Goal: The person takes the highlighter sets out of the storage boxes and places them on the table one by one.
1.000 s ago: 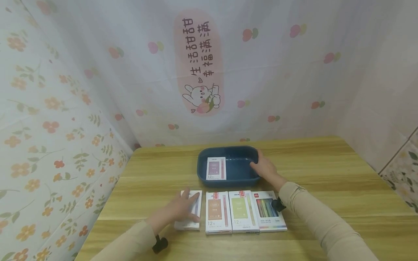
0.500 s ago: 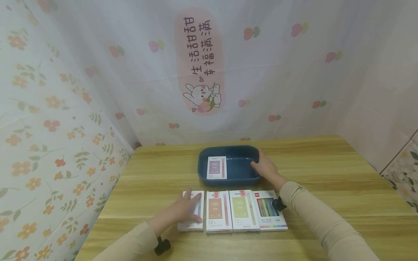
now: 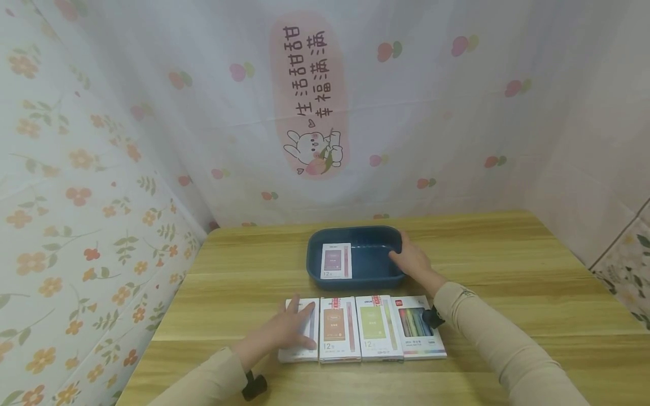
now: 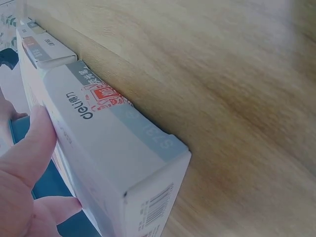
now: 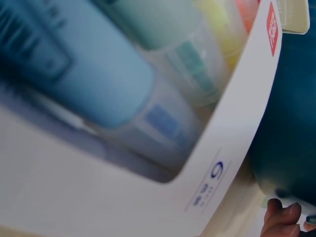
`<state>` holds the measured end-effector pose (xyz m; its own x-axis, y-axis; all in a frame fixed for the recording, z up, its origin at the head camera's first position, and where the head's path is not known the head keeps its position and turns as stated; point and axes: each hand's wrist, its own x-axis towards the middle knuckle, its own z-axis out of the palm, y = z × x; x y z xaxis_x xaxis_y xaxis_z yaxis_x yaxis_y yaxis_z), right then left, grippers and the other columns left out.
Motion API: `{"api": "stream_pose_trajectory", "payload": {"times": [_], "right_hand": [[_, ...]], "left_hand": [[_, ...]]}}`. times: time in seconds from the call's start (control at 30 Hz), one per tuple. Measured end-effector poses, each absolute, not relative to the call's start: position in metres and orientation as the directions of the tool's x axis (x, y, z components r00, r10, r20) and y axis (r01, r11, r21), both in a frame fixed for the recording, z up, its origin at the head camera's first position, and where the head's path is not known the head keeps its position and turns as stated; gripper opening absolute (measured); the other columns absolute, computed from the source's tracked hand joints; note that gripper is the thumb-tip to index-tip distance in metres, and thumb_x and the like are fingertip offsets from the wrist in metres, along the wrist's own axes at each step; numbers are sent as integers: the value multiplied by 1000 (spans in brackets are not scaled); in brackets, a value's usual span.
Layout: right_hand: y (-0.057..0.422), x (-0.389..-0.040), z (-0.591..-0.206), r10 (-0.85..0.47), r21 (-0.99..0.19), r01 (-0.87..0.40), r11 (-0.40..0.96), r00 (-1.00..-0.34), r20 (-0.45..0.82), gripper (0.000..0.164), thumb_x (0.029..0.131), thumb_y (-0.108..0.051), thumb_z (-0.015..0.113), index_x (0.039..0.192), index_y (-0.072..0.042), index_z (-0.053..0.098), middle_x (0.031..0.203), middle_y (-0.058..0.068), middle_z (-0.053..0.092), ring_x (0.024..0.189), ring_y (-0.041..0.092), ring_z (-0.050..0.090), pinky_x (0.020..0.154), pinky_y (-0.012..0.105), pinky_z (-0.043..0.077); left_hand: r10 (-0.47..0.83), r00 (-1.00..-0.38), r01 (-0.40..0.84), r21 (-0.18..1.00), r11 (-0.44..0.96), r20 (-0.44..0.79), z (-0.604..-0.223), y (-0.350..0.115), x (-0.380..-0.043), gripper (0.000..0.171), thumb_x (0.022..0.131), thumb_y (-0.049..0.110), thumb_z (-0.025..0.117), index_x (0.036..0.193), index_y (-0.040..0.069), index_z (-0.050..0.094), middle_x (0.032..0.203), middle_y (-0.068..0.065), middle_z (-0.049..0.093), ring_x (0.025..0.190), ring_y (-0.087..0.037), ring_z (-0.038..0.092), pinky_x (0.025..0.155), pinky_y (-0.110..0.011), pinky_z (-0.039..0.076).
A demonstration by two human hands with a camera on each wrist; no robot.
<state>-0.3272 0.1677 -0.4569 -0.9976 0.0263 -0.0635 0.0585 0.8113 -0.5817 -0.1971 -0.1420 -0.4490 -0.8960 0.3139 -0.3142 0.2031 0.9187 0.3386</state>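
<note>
My left hand (image 3: 288, 328) lies with spread fingers on a white highlighter box (image 3: 299, 356), the leftmost in a row on the table. In the left wrist view, thumb and finger touch the upper face of this highlighter box (image 4: 108, 148). My right hand (image 3: 413, 264) grips the right rim of a dark blue basin (image 3: 376, 260), thumb inside the wall. A purple-labelled box (image 3: 333, 261) lies flat at the basin's left side. Beside the left hand's box lie an orange-labelled box (image 3: 334, 327), a yellow-green one (image 3: 373, 324) and a windowed pen box (image 3: 416, 322).
The wooden table (image 3: 244, 265) reaches back to a printed curtain (image 3: 431, 129). A flowered cloth (image 3: 91, 225) hangs along the left side. Black wrist mounts (image 3: 254, 386) sit at both sleeves; the right one overlaps the windowed box in the head view.
The leftmost box has slid right under my left hand and now lies right up against the orange-labelled box. My right hand and the basin stay where they were.
</note>
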Motion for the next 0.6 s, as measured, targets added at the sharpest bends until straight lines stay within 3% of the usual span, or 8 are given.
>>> {"api": "stream_pose_trajectory", "payload": {"times": [0.4,0.6], "right_hand": [[168,-327,-456,12,-578,48,815,-998,-65,73,89,-30,50,145,-3,12,71,13,56,53,20,48,42,28,33],[168,-328,-456,22,-572,62,818,-997,-77,73,89,-31,50,146,-5,11,61,7,49,47,17,44,40,26,30]], "left_hand": [[304,-897,194,332,923,-321,-448,-141,-197,86,70,43,74,141,12,36,146,-29,17,129,-57,14,94,-66,31],[308,-896,198,333,922,-319,-446,-139,-197,86,71,43,74,141,12,36,146,-30,17,128,-57,15,95,-65,31]]}}
